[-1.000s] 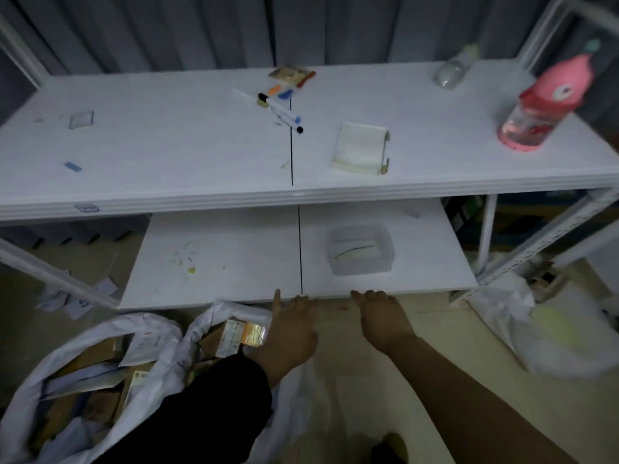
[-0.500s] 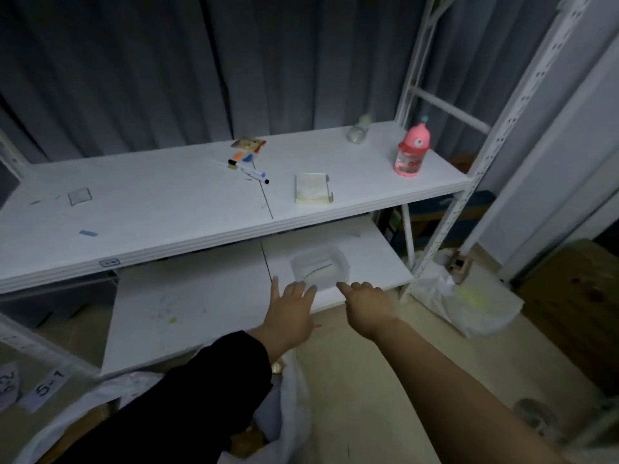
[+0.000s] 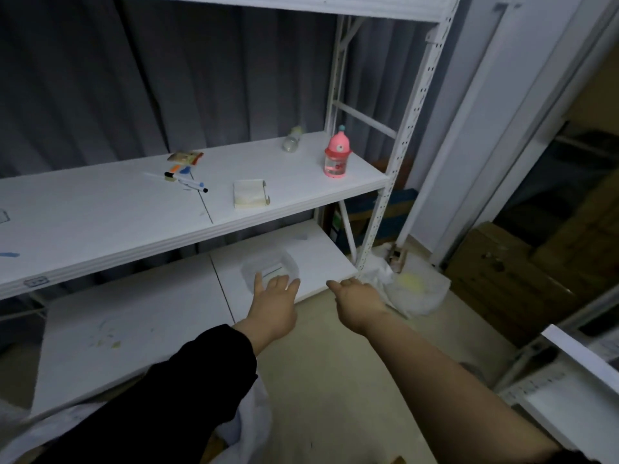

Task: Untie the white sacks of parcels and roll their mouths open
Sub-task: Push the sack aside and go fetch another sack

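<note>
One white rack (image 3: 385, 209), three shelf boards in view, grey curtain (image 3: 100, 78) behind. Two white sacks: one sack (image 3: 256, 416) at the bottom edge, mostly hidden under the black left sleeve (image 3: 160, 406), mouth not readable; the other crumpled sack (image 3: 418, 293) lay on the floor at the foot of the rack's right post, something yellowish showing in it. Brown boxes (image 3: 509, 279) sat right of it, count unclear.

Two arms reached forward, neither touching a sack. Left hand (image 3: 273, 306) was released, fingers straight and spread, gripping nothing, over the front edge of the lower shelf, just in front of one clear tub (image 3: 269, 267). Right hand (image 3: 358, 298) was also released, palm down, nothing in it, near that shelf's front corner, with the crumpled sack just to its right.

Middle shelf: one pink bottle (image 3: 337, 155) upright, one clear bottle (image 3: 293, 140) lying down, one notepad (image 3: 251, 195), one snack packet (image 3: 185, 157), a few pens (image 3: 187, 183), exact count unclear.
</note>
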